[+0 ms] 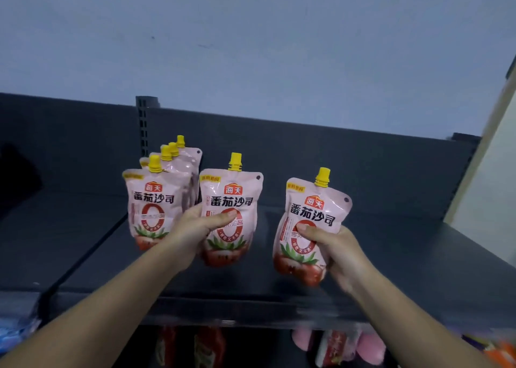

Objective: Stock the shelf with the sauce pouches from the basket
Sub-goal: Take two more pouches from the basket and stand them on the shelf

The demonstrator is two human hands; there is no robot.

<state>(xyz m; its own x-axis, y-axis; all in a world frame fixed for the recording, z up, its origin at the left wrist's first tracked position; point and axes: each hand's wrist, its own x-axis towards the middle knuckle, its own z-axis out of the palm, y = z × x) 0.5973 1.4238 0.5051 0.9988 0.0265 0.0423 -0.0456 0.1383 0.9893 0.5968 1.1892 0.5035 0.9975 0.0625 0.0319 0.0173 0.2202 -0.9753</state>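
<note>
Two pink sauce pouches with yellow caps are held upright over the dark top shelf (391,256). My left hand (195,228) grips the middle pouch (229,200) at its lower half, thumb across the front. My right hand (332,247) holds the right pouch (312,208), which tilts slightly right. To the left, a row of several identical pouches (150,200) stands front to back on the shelf, close beside my left hand. The basket is out of view.
A slotted upright post (142,124) rises behind the row, with the dark back panel (335,158) across the rear. Red and pink packages (335,345) hang under the shelf's front edge. A pale wall edge (488,178) bounds the right side.
</note>
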